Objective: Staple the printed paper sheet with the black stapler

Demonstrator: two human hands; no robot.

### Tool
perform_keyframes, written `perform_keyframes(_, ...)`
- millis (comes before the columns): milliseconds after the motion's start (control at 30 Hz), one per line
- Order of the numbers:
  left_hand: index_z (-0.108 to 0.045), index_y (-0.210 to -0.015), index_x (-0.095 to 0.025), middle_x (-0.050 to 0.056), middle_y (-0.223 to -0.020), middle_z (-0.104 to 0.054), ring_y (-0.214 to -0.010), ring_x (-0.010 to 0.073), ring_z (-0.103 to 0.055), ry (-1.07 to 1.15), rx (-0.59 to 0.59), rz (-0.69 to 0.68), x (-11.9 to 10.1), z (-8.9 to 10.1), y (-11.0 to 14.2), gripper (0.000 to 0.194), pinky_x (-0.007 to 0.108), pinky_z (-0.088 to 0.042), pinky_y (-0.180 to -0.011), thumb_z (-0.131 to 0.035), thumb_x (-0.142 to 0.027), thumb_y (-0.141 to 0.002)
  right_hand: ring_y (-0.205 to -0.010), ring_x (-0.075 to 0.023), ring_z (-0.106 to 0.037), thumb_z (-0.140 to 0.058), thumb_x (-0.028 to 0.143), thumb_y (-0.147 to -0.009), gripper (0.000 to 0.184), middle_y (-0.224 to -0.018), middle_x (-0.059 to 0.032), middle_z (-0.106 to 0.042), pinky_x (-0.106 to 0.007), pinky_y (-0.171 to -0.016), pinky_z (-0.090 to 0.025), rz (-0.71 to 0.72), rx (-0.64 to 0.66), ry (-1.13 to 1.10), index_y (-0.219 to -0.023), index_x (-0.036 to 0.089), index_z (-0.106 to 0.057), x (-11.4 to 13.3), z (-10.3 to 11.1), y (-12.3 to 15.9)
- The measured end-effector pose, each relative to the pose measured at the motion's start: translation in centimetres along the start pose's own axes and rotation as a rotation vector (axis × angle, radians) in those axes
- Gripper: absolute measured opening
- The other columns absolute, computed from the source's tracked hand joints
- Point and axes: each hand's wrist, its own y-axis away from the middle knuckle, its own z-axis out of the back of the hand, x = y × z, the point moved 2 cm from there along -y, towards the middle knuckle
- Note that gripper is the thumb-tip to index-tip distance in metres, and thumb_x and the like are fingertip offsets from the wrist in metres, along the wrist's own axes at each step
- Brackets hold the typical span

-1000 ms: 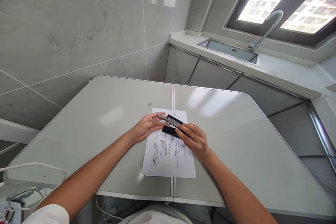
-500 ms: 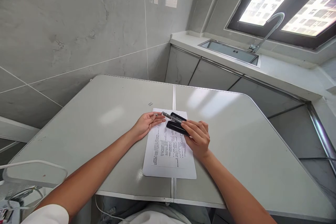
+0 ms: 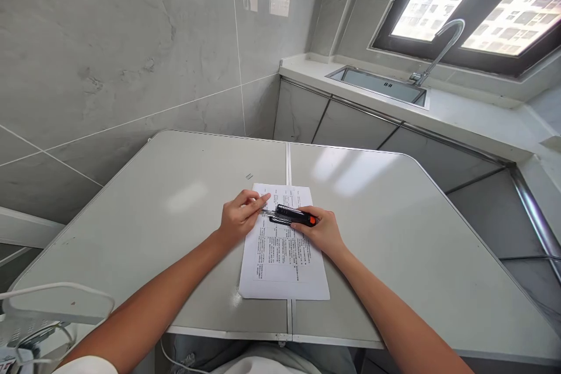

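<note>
My right hand (image 3: 323, 231) is closed around a black stapler (image 3: 291, 215) with an orange spot near its rear end. The stapler points left, just over a printed sheet of paper (image 3: 280, 263). A thin metal magazine (image 3: 266, 212) sticks out from its front. Thumb and fingers of my left hand (image 3: 241, 214) pinch the tip of that magazine; whether staples sit between the fingers is hidden. Beyond the sheet's top edge, small staple strips (image 3: 249, 176) lie on the table.
The pale folding table (image 3: 193, 280) has a metal seam down its middle, under the paper. A white cable (image 3: 65, 286) runs by my left forearm. Behind the table stand a grey tiled wall (image 3: 131, 41) and a counter with a sink (image 3: 381, 85) and faucet (image 3: 453, 41).
The stapler has gone from spread open to nearly folded together and turned, so its orange spot shows. My left hand has closed from outstretched fingers to a pinch at the magazine.
</note>
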Motion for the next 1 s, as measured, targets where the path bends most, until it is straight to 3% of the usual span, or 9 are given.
perform_keyframes(133, -0.069, -0.136, -0.030, 0.003, -0.090, -0.067, -0.067, 0.0096, -0.062, -0.137, 0.072, -0.218, -1.2, -0.1, 0.1, 0.040, 0.020, -0.053, -0.059, -0.051, -0.018, -0.102, -0.105, -0.0313, -0.071, -0.089, 0.039, -0.078, 0.043, -0.114, -0.0080, -0.076, -0.050, -0.091, -0.059, 0.330, -0.142, 0.085, -0.117, 0.029, -0.074, 2.0, 1.1, 0.0)
perform_keyframes(267, -0.065, -0.139, -0.030, 0.004, -0.093, -0.068, -0.069, 0.0104, -0.065, -0.061, 0.128, -0.322, -3.0, -0.2, 0.1, 0.043, 0.020, -0.055, -0.061, -0.049, -0.016, -0.101, -0.104, -0.0267, -0.071, -0.078, 0.018, -0.090, 0.045, -0.118, -0.0058, -0.076, -0.046, -0.087, -0.060, 0.688, -0.298, 0.088, -0.130, 0.034, -0.067, 4.6, 1.5, 1.3)
perform_keyframes(367, -0.068, -0.132, -0.030, 0.004, -0.095, -0.072, -0.072, 0.0116, -0.069, 0.057, 0.174, -0.302, -3.6, -0.5, 0.5, 0.038, 0.022, -0.056, -0.061, -0.050, -0.017, -0.100, -0.098, -0.0222, -0.073, -0.073, 0.009, -0.091, 0.054, -0.118, -0.0025, -0.077, -0.040, -0.083, -0.061, 0.893, -0.239, 0.162, -0.137, 0.036, -0.063, 5.0, 0.6, 2.5)
perform_keyframes(467, -0.071, -0.114, -0.027, 0.005, -0.093, -0.076, -0.078, 0.0151, -0.074, 0.134, 0.281, -0.206, -3.6, -1.1, 1.0, 0.024, 0.025, -0.058, -0.063, -0.051, -0.023, -0.100, -0.086, -0.0176, -0.073, -0.074, 0.009, -0.091, 0.052, -0.111, 0.0025, -0.078, -0.036, -0.080, -0.062, 0.986, -0.231, 0.243, -0.132, 0.040, -0.067, 4.2, -0.2, 3.1)
perform_keyframes(633, -0.060, -0.087, -0.025, 0.004, -0.086, -0.079, -0.072, 0.0156, -0.075, 0.177, 0.359, -0.107, -3.3, -1.6, 1.5, 0.016, 0.027, -0.057, -0.059, -0.052, -0.029, -0.100, -0.082, -0.0185, -0.072, -0.078, 0.014, -0.090, 0.048, -0.106, 0.0039, -0.077, -0.036, -0.076, -0.063, 0.965, -0.233, 0.268, -0.128, 0.041, -0.070, 3.4, -0.3, 3.1)
perform_keyframes(800, -0.062, -0.091, -0.025, 0.003, -0.085, -0.078, -0.074, 0.0180, -0.075, 0.180, 0.318, -0.174, -2.3, -0.9, 1.1, 0.020, 0.030, -0.059, -0.066, -0.064, -0.045, -0.094, -0.082, -0.0199, -0.073, -0.065, 0.014, -0.096, 0.034, -0.107, 0.0023, -0.079, -0.039, -0.073, -0.061, 0.933, -0.280, 0.312, -0.120, 0.037, -0.072, 4.0, 0.5, 2.8)
perform_keyframes(900, -0.065, -0.093, -0.025, 0.003, -0.078, -0.073, -0.073, 0.0181, -0.071, 0.024, 0.158, -0.075, -0.1, 0.0, -0.2, 0.019, 0.031, -0.058, -0.068, -0.058, -0.042, -0.097, -0.082, -0.0217, -0.072, -0.063, 0.017, -0.097, 0.020, -0.099, -0.0014, -0.079, -0.042, -0.076, -0.058, 0.667, -0.438, 0.226, -0.105, 0.031, -0.074, 3.1, 2.2, 1.3)
perform_keyframes(933, -0.066, -0.095, -0.025, 0.004, -0.083, -0.073, -0.079, 0.0191, -0.071, -0.072, 0.125, 0.003, 1.0, 0.3, -0.7, 0.018, 0.033, -0.058, -0.073, -0.055, -0.038, -0.099, -0.083, -0.0227, -0.071, -0.065, 0.020, -0.096, 0.014, -0.096, -0.0026, -0.079, -0.043, -0.076, -0.058, 0.530, -0.485, 0.190, -0.100, 0.030, -0.075, 2.3, 2.9, 0.5)
perform_keyframes(1000, -0.068, -0.110, -0.024, 0.010, -0.115, -0.072, -0.107, 0.0252, -0.068, -0.248, 0.158, 0.157, 3.5, 0.7, -1.6, 0.023, 0.041, -0.056, -0.094, -0.053, -0.038, -0.101, -0.081, -0.0240, -0.069, -0.068, 0.030, -0.095, 0.009, -0.090, -0.0041, -0.078, -0.041, -0.074, -0.056, 0.235, -0.513, 0.128, -0.091, 0.027, -0.075, 0.1, 4.4, -0.9)
